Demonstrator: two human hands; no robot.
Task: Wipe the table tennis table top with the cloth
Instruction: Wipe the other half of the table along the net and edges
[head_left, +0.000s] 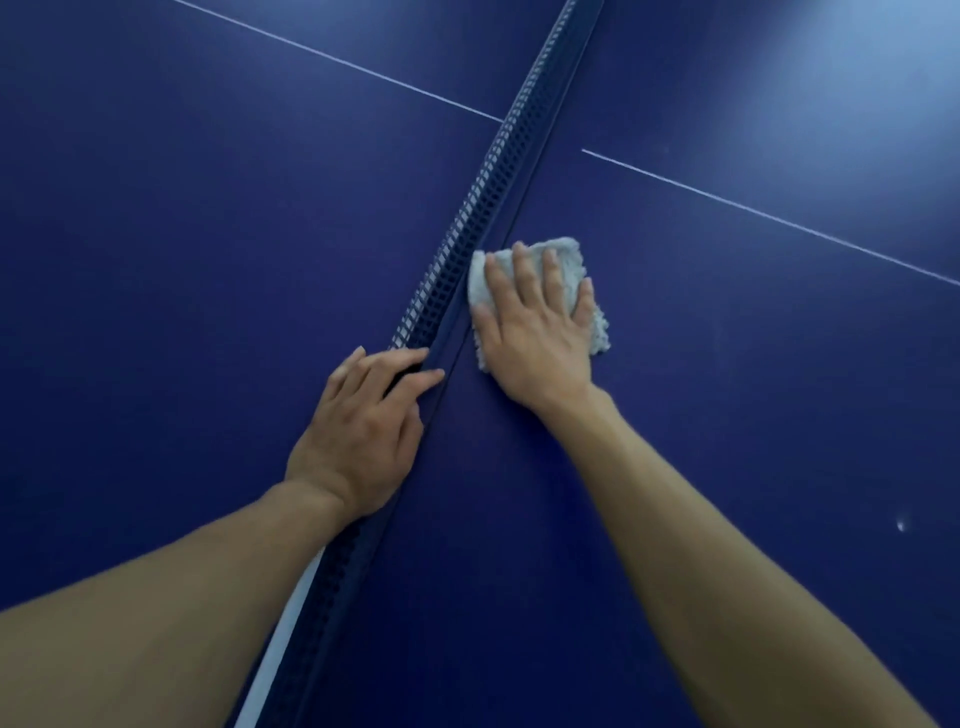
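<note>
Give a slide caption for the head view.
Right hand presses cloth on blue table beside net; left hand rests on net.

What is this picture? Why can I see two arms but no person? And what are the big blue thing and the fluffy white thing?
The camera sits on a person's head and looks down. That is why you only see their two arms reaching out, as if they were your own.

The big blue surface is a table tennis table top. The dark strip with little holes running up the middle is the net, seen from above. The thin white line is painted on the table.

The right hand lies flat, with its fingers spread, on a pale fluffy cloth. It presses the cloth onto the table right beside the net. That is how the table gets wiped.

The left hand rests on top of the net with its fingers stretched along it. It is not carrying anything.
</note>
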